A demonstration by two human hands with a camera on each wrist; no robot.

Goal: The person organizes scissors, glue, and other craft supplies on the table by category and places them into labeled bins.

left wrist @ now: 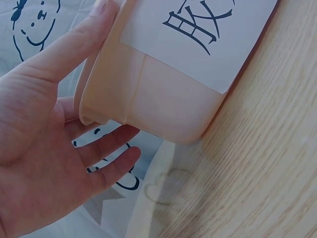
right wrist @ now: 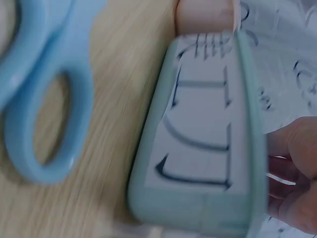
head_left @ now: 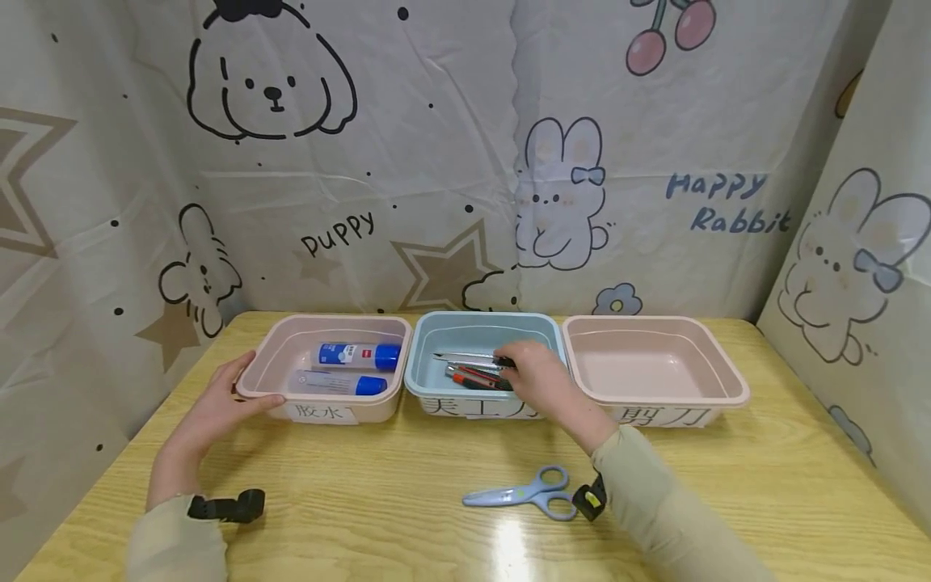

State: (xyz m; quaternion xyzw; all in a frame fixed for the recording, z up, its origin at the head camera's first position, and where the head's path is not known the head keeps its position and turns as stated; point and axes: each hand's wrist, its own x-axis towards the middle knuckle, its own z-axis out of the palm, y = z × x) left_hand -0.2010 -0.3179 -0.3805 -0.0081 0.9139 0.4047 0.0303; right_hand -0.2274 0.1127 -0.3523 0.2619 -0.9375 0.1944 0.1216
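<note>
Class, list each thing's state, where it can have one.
Scissors, blades closed.
Glue bottles, capped, lying down.
Left pink bin, upright, lidless.
Blue bin, upright, lidless.
Right pink bin, upright, lidless.
Silver utility knife, held in right hand.
Red-and-black utility knives, lying down.
Left hand, gripping left pink bin.

Bench: yellowish wood grain, a bright reflection on its near part.
Backdrop cloth: off-white, creased, hanging along the far side.
Puppy drawing: black outline, far left.
Star print: brown, right of the "PUPPY" lettering.
Rabbit print: blue bow, right of the star print.
Cherry print: pink, far right.
"Happy Rabbit" lettering: blue, far right.
</note>
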